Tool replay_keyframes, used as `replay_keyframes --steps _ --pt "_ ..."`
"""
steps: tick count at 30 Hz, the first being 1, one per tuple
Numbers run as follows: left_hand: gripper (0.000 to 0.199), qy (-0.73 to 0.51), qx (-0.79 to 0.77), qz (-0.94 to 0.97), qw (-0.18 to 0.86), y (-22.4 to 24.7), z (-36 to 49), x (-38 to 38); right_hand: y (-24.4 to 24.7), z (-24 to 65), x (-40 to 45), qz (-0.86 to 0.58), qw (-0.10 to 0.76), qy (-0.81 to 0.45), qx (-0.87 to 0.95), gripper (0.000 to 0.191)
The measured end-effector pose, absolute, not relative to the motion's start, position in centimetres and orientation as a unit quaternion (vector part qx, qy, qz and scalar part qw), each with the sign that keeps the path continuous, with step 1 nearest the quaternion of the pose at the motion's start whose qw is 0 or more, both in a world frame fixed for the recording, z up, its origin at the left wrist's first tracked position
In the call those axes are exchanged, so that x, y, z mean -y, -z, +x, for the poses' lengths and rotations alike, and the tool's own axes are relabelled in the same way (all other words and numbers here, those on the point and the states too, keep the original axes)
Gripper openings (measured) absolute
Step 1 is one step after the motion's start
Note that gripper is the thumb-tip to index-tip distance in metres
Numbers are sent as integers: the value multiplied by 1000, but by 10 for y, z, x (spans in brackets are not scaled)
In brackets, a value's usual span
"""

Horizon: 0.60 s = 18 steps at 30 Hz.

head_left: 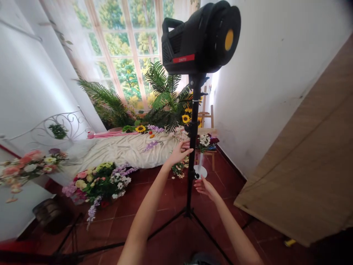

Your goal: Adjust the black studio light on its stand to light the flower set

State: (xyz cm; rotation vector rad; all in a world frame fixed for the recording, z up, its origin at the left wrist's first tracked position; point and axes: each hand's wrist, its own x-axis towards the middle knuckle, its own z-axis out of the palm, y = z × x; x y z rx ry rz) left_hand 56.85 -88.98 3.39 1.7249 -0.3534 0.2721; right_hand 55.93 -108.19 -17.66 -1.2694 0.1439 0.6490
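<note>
A black light stand (192, 165) stands upright in front of me, with a large black studio light (201, 40) mounted on top. My left hand (179, 152) is at the middle of the pole, its thumb against the front; the other fingertips reach the pole's far side and are partly hidden. Lower down, my right hand (206, 187) is just right of the pole, beside a small black knob (196, 175). Its fingers are apart and stretched toward the pole, with nothing seen in them. The stand's legs spread over the red tiled floor (165, 195).
Behind the stand, a bed (121, 149) with cream cloth lies below a window (129, 48). Flower bunches (96, 182) stand at its front, palm leaves (162, 95) behind. A wooden panel (303, 154) leans at the right. Another black stand leg (96, 248) crosses the lower left.
</note>
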Motion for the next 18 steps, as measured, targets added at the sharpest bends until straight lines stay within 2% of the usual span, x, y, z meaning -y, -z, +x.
replay_keyframes --steps 3,6,11,14,18 --pt "44 -193 125 718 657 -56 592 929 167 571 1079 -526 771 -358 -29 55" --pt "36 -253 78 696 668 -69 609 955 165 579 1078 -424 809 -407 -28 47" --pt "37 -300 36 651 696 -81 624 973 168 584 1085 -195 849 -491 -26 36" --pt "34 -298 61 652 694 -81 631 978 169 584 1085 -121 863 -490 -28 37" --pt "31 -328 34 642 692 -74 641 983 170 584 1078 -118 892 -437 0 40"
